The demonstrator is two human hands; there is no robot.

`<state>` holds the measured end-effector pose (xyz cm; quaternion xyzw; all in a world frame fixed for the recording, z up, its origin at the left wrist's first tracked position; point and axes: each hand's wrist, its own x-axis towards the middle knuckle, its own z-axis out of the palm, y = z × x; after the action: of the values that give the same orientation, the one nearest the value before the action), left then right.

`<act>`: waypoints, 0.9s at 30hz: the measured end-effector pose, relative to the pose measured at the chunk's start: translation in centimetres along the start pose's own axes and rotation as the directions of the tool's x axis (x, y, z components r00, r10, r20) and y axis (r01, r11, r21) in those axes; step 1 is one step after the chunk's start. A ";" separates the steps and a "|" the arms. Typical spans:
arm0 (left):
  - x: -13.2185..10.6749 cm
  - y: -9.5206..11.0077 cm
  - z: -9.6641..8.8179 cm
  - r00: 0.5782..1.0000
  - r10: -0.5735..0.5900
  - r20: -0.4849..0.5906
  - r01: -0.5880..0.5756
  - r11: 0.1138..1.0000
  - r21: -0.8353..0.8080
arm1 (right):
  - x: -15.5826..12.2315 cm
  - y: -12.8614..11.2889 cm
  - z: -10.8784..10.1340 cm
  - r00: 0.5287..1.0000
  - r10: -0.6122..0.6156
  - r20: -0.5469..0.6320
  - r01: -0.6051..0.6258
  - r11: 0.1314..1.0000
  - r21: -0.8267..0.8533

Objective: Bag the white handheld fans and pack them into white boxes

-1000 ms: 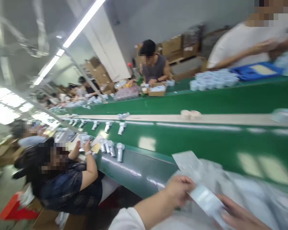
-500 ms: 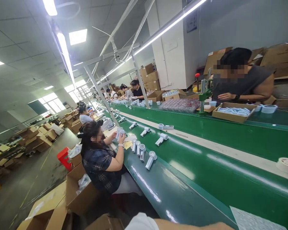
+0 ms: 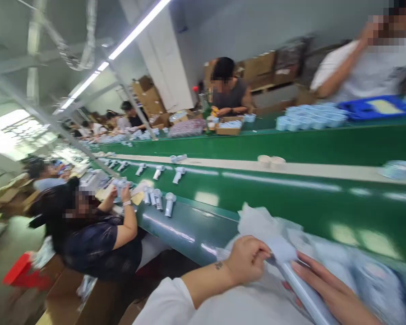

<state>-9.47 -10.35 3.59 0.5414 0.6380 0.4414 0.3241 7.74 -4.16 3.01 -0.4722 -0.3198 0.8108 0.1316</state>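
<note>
A pale grey handheld fan (image 3: 302, 289), with a long tube-like handle, slants in front of me, its head end partly hidden. My right hand (image 3: 331, 284) is wrapped along the handle, fingers closed on it. My left hand (image 3: 248, 259) is closed in a pinch at the upper end of the handle; what lies between its fingertips is too small and blurred to name. Behind the hands, white translucent wrapping (image 3: 262, 225) lies on the bench. To the right of my right hand are bagged pale items (image 3: 379, 284), blurred.
Beside me on the left, a co-worker (image 3: 94, 234) handles a pale item. Several handheld fans (image 3: 169, 204) lie on the bench and green belt (image 3: 230, 192). Across it, people sit near pale blue cups (image 3: 311, 118) and a blue tray (image 3: 372, 108). Cardboard boxes (image 3: 71, 289) stand lower left.
My view has swung to the right and down. Both hands and the handheld fan are now in sight; earlier only a forearm showed at the bottom edge.
</note>
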 end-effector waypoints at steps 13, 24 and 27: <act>0.0 0.9 1.0 0.948 -0.104 0.300 0.108 0.994 0.003 | -1.8 0.8 -1.6 0.944 -0.287 -0.164 0.237 0.933 -0.270; 1.1 6.3 0.3 0.677 0.128 0.724 0.187 0.922 -0.339 | -5.8 0.4 -6.1 0.994 0.093 -0.049 -0.073 0.946 0.316; 1.7 6.8 3.0 0.516 0.170 0.839 0.177 0.938 -0.299 | -3.9 0.6 -5.4 0.989 0.134 -0.058 -0.123 0.980 0.159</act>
<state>-4.35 -7.88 8.70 0.6204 0.3078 0.2221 0.6863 14.35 -4.52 3.37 -0.5078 -0.2200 0.8233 0.1262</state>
